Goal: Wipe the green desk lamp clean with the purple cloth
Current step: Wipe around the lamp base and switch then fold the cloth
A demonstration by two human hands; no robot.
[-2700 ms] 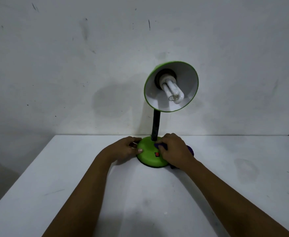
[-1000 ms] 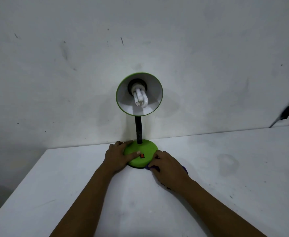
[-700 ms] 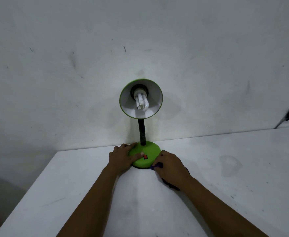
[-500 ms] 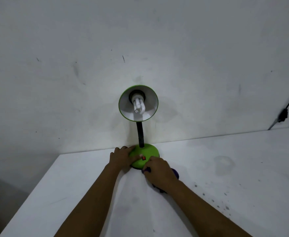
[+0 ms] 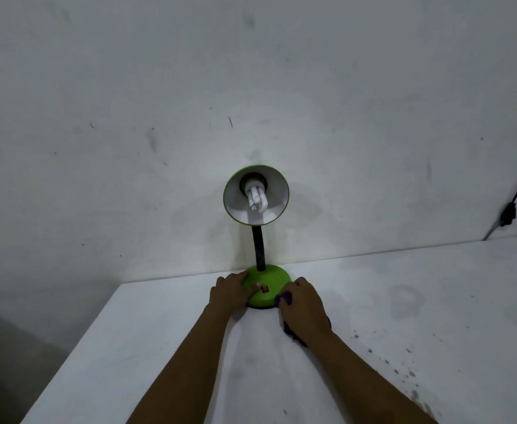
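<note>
Pressing the purple cloth (image 5: pixel 284 298) under curled fingers, the right hand (image 5: pixel 303 304) meets the green desk lamp (image 5: pixel 267 287) base's right edge, while the left hand (image 5: pixel 228 293) lies flat with its fingers spread on the left.

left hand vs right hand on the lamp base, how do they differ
The left hand is bare and rests on the left side of the green lamp base, thumb near the red switch. The right hand presses the purple cloth against the base's right front edge. Both touch the base, palms down.
</note>
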